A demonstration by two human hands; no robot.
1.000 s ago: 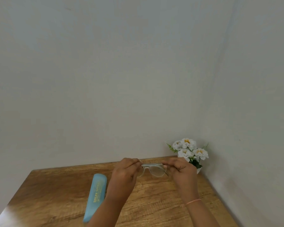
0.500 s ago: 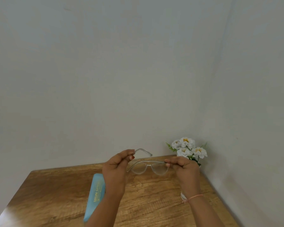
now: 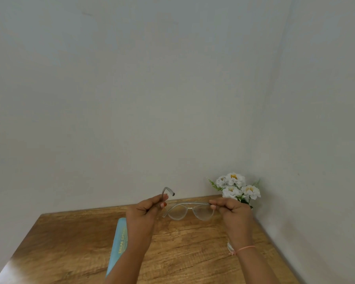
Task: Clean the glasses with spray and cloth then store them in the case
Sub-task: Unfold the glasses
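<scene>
The clear-framed glasses (image 3: 188,211) hang in the air above the far part of the wooden table (image 3: 182,257), lenses facing me. My left hand (image 3: 146,214) pinches the left temple arm, whose curved tip sticks up above my fingers. My right hand (image 3: 232,212) pinches the frame's right end. A light blue glasses case (image 3: 120,236) with gold lettering lies closed on the table, partly hidden behind my left forearm. A small white object (image 3: 230,247) peeks out under my right wrist; I cannot tell what it is.
A small pot of white flowers (image 3: 237,187) stands in the far right corner of the table, just behind my right hand. Grey walls close off the back and the right side.
My hands have moved apart and the left temple arm has swung out from the folded frame. The glasses have risen slightly.
</scene>
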